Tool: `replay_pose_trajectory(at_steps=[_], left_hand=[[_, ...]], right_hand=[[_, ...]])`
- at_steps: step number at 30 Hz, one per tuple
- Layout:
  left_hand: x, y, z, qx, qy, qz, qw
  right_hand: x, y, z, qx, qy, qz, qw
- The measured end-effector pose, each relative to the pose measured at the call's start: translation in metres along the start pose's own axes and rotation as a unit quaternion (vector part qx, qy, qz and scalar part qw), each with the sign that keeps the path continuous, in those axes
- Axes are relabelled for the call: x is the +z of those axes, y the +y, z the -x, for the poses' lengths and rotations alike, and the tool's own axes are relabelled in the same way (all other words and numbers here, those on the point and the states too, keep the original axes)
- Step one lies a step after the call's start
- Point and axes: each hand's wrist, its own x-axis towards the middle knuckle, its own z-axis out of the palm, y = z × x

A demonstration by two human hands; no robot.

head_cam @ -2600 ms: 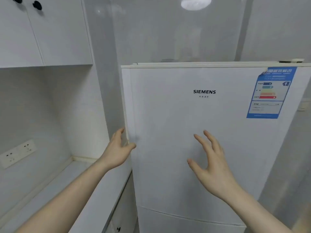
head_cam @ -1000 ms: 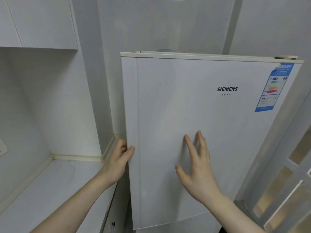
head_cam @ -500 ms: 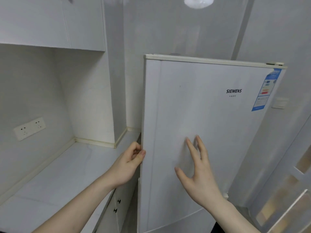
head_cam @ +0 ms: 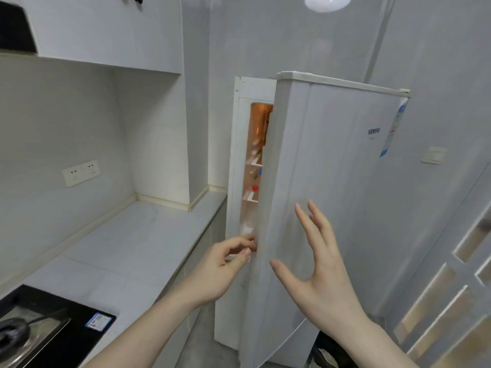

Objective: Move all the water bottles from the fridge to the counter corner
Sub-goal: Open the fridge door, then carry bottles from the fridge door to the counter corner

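Two hands meet at the fridge door [head_cam: 332,181], which stands ajar between the viewer and the shelves and hides most of the interior. The left hand [head_cam: 220,272], at about 6 o'clock in the view, curls its grip round the door's free edge, fingertips tucked behind it. The right hand [head_cam: 318,272], just to its 3 o'clock, is spread with straight fingers close to the door face; whether it touches cannot be told. Through the narrow gap the fridge [head_cam: 233,155] glows orange inside; blurred shapes with a blue cap [head_cam: 259,171] and a red cap [head_cam: 255,187] sit above the left hand at its 12 o'clock, too unclear to tell as bottles. "SIEMENS" [head_cam: 373,131] is printed on the door, beside a blue energy label [head_cam: 393,128] whose text is unreadable. The tabletop [head_cam: 138,243] lies at 9 o'clock, with a wall socket [head_cam: 81,172] above and a black hob [head_cam: 53,325] at 7 o'clock.
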Motion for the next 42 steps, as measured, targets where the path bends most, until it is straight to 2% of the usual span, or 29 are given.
replay_pose_trajectory(at_steps=[3, 10, 17, 22, 25, 27, 29, 31, 34, 37, 40, 42], left_hand=[[0.029, 0.006, 0.017, 0.0, -0.028, -0.036, 0.999], [0.093, 0.032, 0.044, -0.004, -0.122, -0.035, 0.992], [0.139, 0.06, 0.046, 0.062, -0.201, -0.098, 0.973], [0.143, 0.062, 0.042, 0.062, -0.187, -0.126, 0.972], [0.147, 0.067, 0.039, 0.075, -0.187, -0.139, 0.97], [0.147, 0.068, 0.038, 0.074, -0.185, -0.144, 0.969], [0.148, 0.067, 0.036, 0.07, -0.177, -0.153, 0.97], [0.147, 0.064, 0.033, 0.064, -0.169, -0.155, 0.971], [0.144, 0.065, 0.032, 0.064, -0.163, -0.158, 0.972], [0.139, 0.066, 0.031, 0.066, -0.153, -0.156, 0.974], [0.137, 0.067, 0.026, 0.066, -0.146, -0.17, 0.972], [0.139, 0.067, 0.021, 0.069, -0.148, -0.184, 0.969]], right_hand=[[-0.017, -0.006, 0.025, 0.008, 0.034, -0.018, 0.999], [-0.056, 0.008, 0.071, 0.037, 0.144, -0.021, 0.989], [-0.099, 0.022, 0.108, 0.099, 0.225, 0.0, 0.969], [-0.123, 0.041, 0.128, 0.134, 0.288, 0.043, 0.947], [-0.134, 0.045, 0.142, 0.162, 0.343, 0.081, 0.922], [-0.132, 0.038, 0.151, 0.098, 0.366, 0.133, 0.916], [-0.126, 0.034, 0.157, 0.013, 0.344, 0.167, 0.924], [-0.121, 0.039, 0.157, 0.003, 0.265, 0.151, 0.953], [-0.119, 0.06, 0.152, 0.101, 0.128, 0.151, 0.975], [-0.117, 0.092, 0.148, 0.152, 0.053, 0.204, 0.966], [-0.121, 0.116, 0.148, 0.234, -0.028, 0.245, 0.941], [-0.124, 0.128, 0.149, 0.257, -0.046, 0.266, 0.928]])
